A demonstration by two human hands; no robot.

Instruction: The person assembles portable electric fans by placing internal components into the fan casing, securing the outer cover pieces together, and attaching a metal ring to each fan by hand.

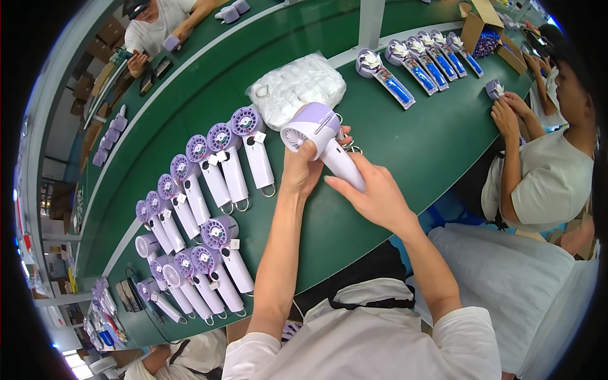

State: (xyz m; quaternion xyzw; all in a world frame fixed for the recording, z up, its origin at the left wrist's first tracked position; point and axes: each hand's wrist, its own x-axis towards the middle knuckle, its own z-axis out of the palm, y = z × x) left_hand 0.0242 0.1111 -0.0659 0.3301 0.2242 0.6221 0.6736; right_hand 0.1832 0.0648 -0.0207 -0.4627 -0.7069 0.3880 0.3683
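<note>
A purple and white handheld fan is held up over the green table, its head to the upper left and its white handle slanting down to the right. My left hand grips the underside of the fan's head, thumb against the grille. Around the handle my right hand is closed, with its thumb along the near side. Small metal rings show at the right fingers behind the handle. Just behind the fan lies a clear plastic bag of white parts.
Two rows of similar fans with hanging white tags lie to the left. Opened fan halves with blue batteries line the far right side. A cardboard box stands beyond them. A co-worker sits at the right, another across the table.
</note>
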